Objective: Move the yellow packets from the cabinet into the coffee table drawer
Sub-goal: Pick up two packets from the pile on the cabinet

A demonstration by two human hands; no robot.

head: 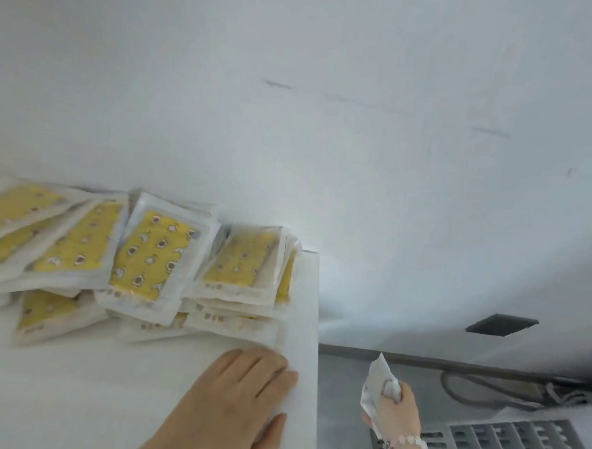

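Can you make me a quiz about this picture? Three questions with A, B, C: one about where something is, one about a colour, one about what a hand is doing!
1. Where is the pile of packets?
A. on the white cabinet top
B. on the floor
C. in a drawer

2. What colour are their printed faces?
A. blue
B. yellow
C. red

3. What is the right hand doing?
A. lying flat
B. holding a packet
C. pointing

Answers:
1 A, the pile lies on the white top.
2 B, yellow shows on the upturned faces.
3 B, its fingers curl round one packet.
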